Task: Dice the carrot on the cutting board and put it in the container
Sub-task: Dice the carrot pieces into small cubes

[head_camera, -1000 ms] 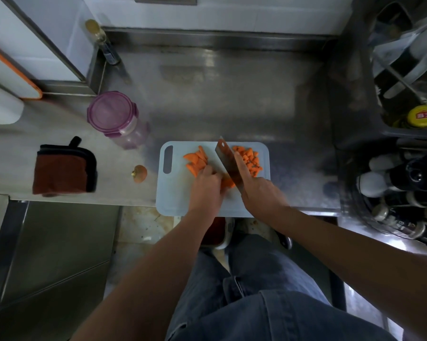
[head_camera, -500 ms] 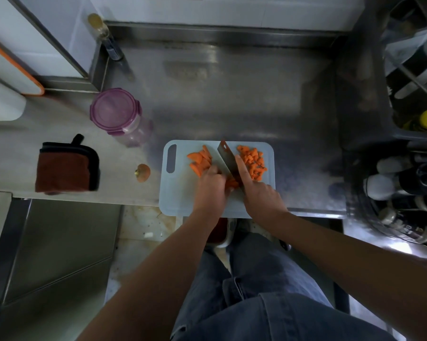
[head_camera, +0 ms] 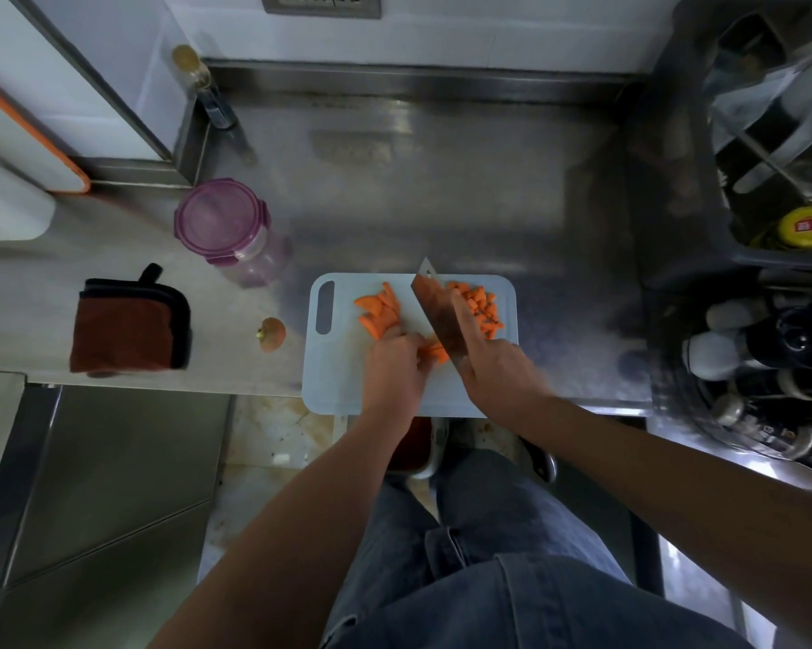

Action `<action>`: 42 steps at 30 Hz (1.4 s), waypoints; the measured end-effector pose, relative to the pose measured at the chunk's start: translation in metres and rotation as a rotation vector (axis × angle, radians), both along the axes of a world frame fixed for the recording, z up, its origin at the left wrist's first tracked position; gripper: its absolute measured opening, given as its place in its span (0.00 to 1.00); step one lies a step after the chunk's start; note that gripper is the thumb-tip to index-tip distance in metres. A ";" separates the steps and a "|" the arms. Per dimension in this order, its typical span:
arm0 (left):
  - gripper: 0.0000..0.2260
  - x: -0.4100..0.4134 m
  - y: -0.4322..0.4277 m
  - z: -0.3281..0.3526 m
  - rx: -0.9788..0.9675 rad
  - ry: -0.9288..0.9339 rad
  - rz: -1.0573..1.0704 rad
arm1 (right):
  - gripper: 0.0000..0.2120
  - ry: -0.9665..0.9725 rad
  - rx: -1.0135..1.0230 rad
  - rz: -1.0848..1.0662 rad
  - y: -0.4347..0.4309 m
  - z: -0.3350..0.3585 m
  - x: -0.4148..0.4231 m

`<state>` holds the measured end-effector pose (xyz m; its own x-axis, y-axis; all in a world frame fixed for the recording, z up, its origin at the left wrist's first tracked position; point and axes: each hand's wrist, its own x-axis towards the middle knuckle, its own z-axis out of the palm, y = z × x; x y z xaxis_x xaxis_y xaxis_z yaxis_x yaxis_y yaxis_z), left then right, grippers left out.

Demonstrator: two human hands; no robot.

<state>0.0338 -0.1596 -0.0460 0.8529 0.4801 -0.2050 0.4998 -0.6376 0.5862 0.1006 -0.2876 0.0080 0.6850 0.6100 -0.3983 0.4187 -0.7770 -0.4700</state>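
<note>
Carrot is diced on a pale cutting board [head_camera: 334, 391] at the near edge of a steel bench [head_camera: 441, 180]. A bundle of carrot strips [head_camera: 434, 352] is pinned under the left hand [head_camera: 394, 365], whose fingers [head_camera: 416, 341] are curled down onto it. The strips are seen poking out from the fingertips to the right, straight toward the knife [head_camera: 434, 311].

The knife is gripped by the right hand [head_camera: 495, 372], with the handle hidden inside it and the forefinger [head_camera: 462, 320] laid along the flat of the blade. The blade is set slantwise, tip away from the person, so the strips appear to be crossed along their length. The edge is judged to sit just beside the left fingertips, and the next cut is judged to turn on that narrow gap.

Uncut slices [head_camera: 378, 311] are heaped left of the blade and diced pieces [head_camera: 479, 304] right of it. The container [head_camera: 221, 222], lid on, is stood well apart beyond the board's far left corner, nearer the left hand.
</note>
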 end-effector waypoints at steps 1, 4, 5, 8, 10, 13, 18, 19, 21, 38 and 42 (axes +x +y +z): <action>0.06 0.000 -0.001 -0.001 -0.018 0.002 0.024 | 0.39 -0.004 -0.013 0.006 0.001 -0.002 -0.002; 0.05 0.000 -0.002 -0.002 -0.057 -0.007 0.068 | 0.41 0.002 -0.054 0.011 0.001 -0.004 -0.005; 0.04 0.001 -0.003 -0.002 -0.063 -0.004 0.079 | 0.42 0.010 -0.065 0.013 0.001 -0.004 -0.006; 0.04 0.003 -0.003 -0.003 -0.068 0.023 0.093 | 0.44 0.014 -0.111 0.050 0.003 -0.004 -0.007; 0.04 0.005 -0.003 -0.004 -0.072 0.040 0.094 | 0.45 0.006 -0.150 0.077 0.005 -0.007 -0.009; 0.03 0.006 -0.002 -0.003 -0.065 0.048 0.095 | 0.46 -0.013 -0.161 0.088 0.006 -0.012 -0.013; 0.03 0.005 -0.004 -0.003 -0.060 0.069 0.109 | 0.46 -0.019 -0.105 0.075 0.006 -0.018 -0.011; 0.03 0.005 -0.004 -0.002 -0.065 0.066 0.110 | 0.46 -0.007 -0.092 0.064 0.006 -0.019 -0.010; 0.02 0.005 -0.004 0.001 -0.075 0.066 0.103 | 0.45 0.006 -0.067 0.034 0.007 -0.017 -0.006; 0.05 -0.001 -0.007 0.013 -0.150 0.015 0.199 | 0.42 0.021 -0.093 0.007 0.007 0.000 -0.014; 0.06 0.001 -0.006 0.011 -0.164 0.019 0.189 | 0.44 0.034 -0.119 0.014 0.010 -0.005 -0.016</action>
<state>0.0345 -0.1654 -0.0350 0.7466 0.5894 -0.3086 0.6130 -0.4292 0.6634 0.0851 -0.2780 0.0026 0.6616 0.5666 -0.4912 0.4152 -0.8223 -0.3892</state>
